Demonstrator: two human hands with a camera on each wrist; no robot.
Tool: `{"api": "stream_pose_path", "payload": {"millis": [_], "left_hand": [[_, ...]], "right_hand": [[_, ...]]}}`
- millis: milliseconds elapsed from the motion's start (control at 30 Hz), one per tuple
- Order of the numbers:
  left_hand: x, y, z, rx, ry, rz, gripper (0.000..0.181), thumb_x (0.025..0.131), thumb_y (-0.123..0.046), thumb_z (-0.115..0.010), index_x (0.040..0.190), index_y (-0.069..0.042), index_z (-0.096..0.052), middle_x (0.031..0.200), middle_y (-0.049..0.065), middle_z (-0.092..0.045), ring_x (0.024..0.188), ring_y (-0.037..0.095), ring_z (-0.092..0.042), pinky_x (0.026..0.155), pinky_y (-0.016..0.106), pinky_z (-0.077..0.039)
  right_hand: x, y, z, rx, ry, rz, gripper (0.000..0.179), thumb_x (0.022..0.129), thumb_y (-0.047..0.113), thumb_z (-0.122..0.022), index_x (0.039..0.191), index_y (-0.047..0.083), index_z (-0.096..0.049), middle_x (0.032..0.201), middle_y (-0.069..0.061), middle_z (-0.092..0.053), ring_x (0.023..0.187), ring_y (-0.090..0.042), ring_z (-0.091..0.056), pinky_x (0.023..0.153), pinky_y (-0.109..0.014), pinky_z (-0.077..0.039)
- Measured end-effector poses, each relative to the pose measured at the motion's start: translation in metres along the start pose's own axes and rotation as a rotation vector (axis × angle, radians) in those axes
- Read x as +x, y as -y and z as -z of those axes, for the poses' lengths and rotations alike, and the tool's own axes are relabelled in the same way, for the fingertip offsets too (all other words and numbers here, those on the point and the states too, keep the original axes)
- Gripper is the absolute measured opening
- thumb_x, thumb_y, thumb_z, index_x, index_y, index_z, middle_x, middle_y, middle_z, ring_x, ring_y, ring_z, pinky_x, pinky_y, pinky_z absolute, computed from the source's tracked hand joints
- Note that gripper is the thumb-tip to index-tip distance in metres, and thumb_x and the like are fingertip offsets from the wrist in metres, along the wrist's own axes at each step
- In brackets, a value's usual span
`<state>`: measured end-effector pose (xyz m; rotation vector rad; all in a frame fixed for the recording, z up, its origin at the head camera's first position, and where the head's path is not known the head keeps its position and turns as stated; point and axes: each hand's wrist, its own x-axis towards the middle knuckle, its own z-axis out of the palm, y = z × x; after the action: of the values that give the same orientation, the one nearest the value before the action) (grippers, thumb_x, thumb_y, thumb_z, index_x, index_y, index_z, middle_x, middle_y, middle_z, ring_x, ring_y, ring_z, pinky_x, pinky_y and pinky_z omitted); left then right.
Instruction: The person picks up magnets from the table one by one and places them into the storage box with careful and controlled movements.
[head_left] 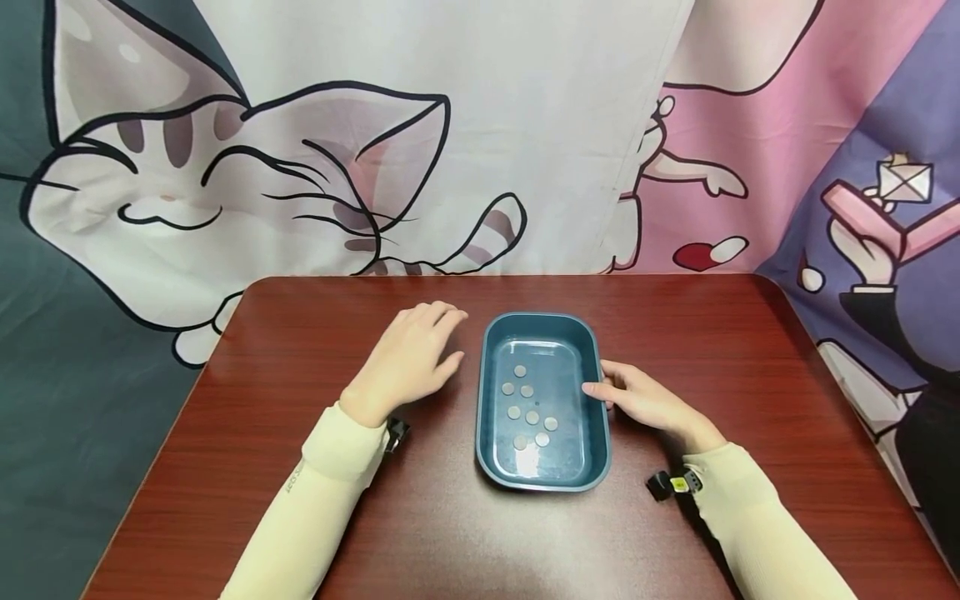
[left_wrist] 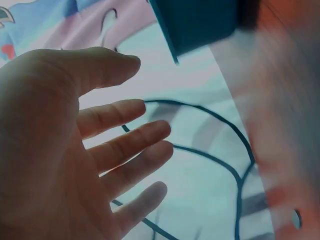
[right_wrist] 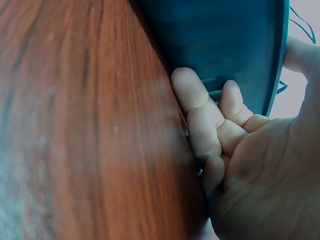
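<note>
Blue tray [head_left: 542, 479] with coins [head_left: 529, 414] sits mid-counter, one hand on it.
Eight or so coins lie inside the tray; none show on the brown counter [head_left: 315, 333], so little looks left to do. Right hand [head_left: 648, 400] curls its fingers [right_wrist: 200, 112] on the tray's side, thumb over the rim. Farther off, left hand [head_left: 408, 362] lies flat, fingers [left_wrist: 127, 145] spread, holding nothing.

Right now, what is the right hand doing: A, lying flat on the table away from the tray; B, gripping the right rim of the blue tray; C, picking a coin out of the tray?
B: the right hand has its thumb over the rim of the blue tray and its fingers curled against the outer wall.
</note>
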<state>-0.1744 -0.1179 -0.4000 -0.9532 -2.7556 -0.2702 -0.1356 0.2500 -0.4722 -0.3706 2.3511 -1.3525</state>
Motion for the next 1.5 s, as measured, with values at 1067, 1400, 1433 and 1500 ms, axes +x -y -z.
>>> {"api": "stream_pose_path", "payload": {"millis": [1067, 1400, 1433, 1500], "left_hand": [[-0.019, 0.085, -0.031, -0.013, 0.267, 0.262, 0.043, 0.097, -0.02, -0.066, 0.137, -0.003, -0.063, 0.142, 0.015, -0.059, 0.129, 0.041, -0.058, 0.107, 0.058, -0.047], [-0.023, 0.088, -0.036, -0.025, 0.182, 0.245, 0.017, 0.087, -0.001, -0.069, 0.104, -0.003, -0.067, 0.106, 0.017, -0.06, 0.098, 0.037, -0.063, 0.093, 0.048, -0.053], [-0.023, 0.089, -0.038, -0.026, 0.175, 0.243, 0.016, 0.086, -0.001, -0.069, 0.102, -0.004, -0.066, 0.104, 0.016, -0.06, 0.096, 0.037, -0.063, 0.091, 0.048, -0.053], [-0.024, 0.09, -0.04, -0.029, 0.164, 0.24, 0.014, 0.086, 0.001, -0.068, 0.099, -0.004, -0.065, 0.099, 0.016, -0.059, 0.093, 0.036, -0.062, 0.089, 0.048, -0.053]], "right_hand": [[0.001, 0.001, 0.0, -0.02, -0.01, -0.002, 0.023, 0.103, 0.028, -0.062, 0.106, 0.005, -0.062, 0.075, -0.008, -0.055, 0.071, -0.02, -0.056, 0.064, -0.028, -0.044], [0.0, 0.002, 0.0, -0.036, -0.019, 0.001, 0.021, 0.103, 0.027, -0.063, 0.104, 0.006, -0.061, 0.075, -0.007, -0.055, 0.071, -0.02, -0.056, 0.063, -0.028, -0.044], [0.0, 0.002, 0.0, -0.036, -0.019, 0.003, 0.021, 0.103, 0.027, -0.063, 0.104, 0.006, -0.061, 0.075, -0.008, -0.055, 0.071, -0.02, -0.056, 0.063, -0.028, -0.044], [0.0, 0.002, 0.0, -0.032, -0.017, 0.003, 0.021, 0.103, 0.027, -0.063, 0.104, 0.006, -0.061, 0.075, -0.009, -0.056, 0.071, -0.02, -0.056, 0.063, -0.028, -0.044]]}}
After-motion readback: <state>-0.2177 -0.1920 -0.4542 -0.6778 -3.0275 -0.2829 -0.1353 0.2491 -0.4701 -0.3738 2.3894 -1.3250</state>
